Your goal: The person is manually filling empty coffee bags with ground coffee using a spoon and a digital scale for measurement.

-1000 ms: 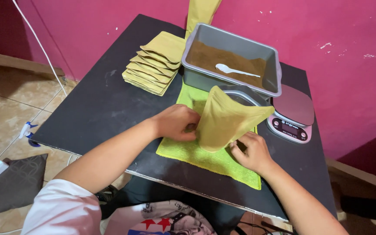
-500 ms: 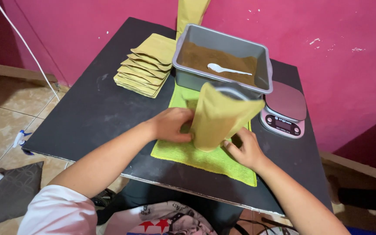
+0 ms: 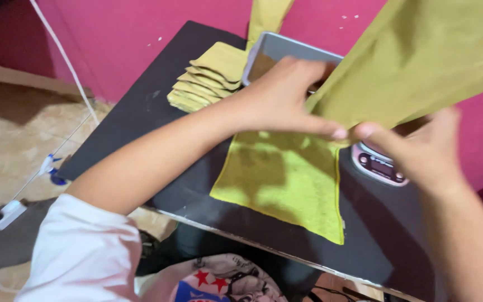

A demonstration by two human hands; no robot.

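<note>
Both hands are raised above the table's far edge; left hand and right hand pinch the bottom corner of the yellow-green pouch, fingertips almost touching; its long axis rises up and right.

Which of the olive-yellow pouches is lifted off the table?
The pouch pinched between left hand and right hand; the others lie stacked beside the grey tray.
</note>
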